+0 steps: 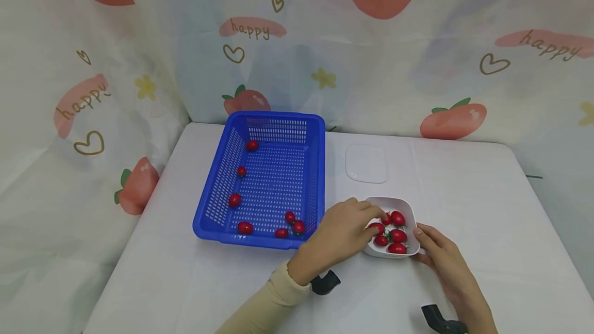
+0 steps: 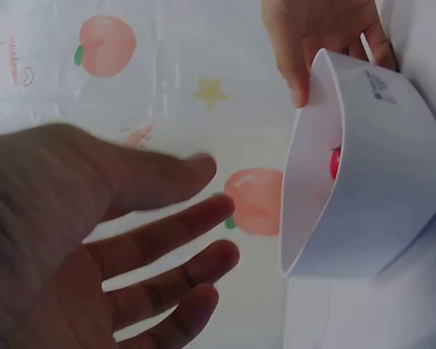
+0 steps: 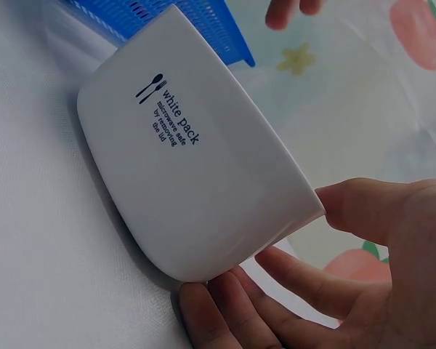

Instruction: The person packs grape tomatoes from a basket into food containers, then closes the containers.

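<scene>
My left hand (image 1: 349,227) reaches over the white plastic container (image 1: 387,254), its fingertips above the rim in the head view. In the left wrist view its thumb and fingers (image 2: 178,222) are spread apart, with nothing between them. Several small red tomatoes (image 1: 397,235) with green stems lie in the container. My right hand (image 1: 443,256) holds the container at its right side, the thumb (image 3: 356,207) at the rim and the other fingers along the wall and low by the base. Printed lettering shows on the container's side in the right wrist view.
To the left of the container stands a blue perforated basket (image 1: 320,169) holding several scattered tomatoes (image 1: 245,228). Behind the container, a clear lid (image 1: 366,164) lies flat on the white table (image 1: 464,189). A patterned curtain (image 1: 287,76) hangs behind the table.
</scene>
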### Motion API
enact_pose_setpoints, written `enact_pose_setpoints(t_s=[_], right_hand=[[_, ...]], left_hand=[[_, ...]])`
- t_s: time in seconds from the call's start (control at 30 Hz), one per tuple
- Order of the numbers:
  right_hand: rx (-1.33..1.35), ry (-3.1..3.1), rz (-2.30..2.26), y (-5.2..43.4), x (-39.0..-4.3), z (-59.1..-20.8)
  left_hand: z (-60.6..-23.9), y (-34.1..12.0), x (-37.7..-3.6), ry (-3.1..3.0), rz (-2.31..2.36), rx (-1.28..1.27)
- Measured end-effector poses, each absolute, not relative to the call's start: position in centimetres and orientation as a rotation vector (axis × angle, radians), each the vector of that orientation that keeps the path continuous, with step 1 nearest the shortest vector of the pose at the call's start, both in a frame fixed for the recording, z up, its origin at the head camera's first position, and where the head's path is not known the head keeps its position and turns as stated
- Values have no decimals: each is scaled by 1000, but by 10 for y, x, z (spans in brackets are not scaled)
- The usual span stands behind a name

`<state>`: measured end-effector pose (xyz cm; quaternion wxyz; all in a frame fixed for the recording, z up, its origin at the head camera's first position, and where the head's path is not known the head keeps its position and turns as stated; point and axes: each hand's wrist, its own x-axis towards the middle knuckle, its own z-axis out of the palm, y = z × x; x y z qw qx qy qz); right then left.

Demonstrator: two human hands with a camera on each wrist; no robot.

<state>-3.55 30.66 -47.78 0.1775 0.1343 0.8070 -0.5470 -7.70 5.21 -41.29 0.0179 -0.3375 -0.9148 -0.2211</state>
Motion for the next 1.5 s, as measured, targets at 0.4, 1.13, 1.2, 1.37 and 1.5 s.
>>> enact_pose_setpoints(t_s=[0.4, 1.13, 1.2, 1.37, 1.5], right_hand=[[410, 2278, -1519, 307, -37, -478], [423, 2275, -1513, 305, -38, -478], [424, 2275, -1508, 306, -38, -478], [426, 2280, -1505, 306, -38, -478], [424, 2274, -1515, 306, -39, -478]], left_hand=[[-408, -6, -70, -2707, -950, -1271], [-418, -78, -82, -3031, -892, -892], [-421, -79, -83, -3079, -849, -834], [-425, -81, -87, -3145, -747, -689], [-428, -81, -89, -3150, -670, -603]])
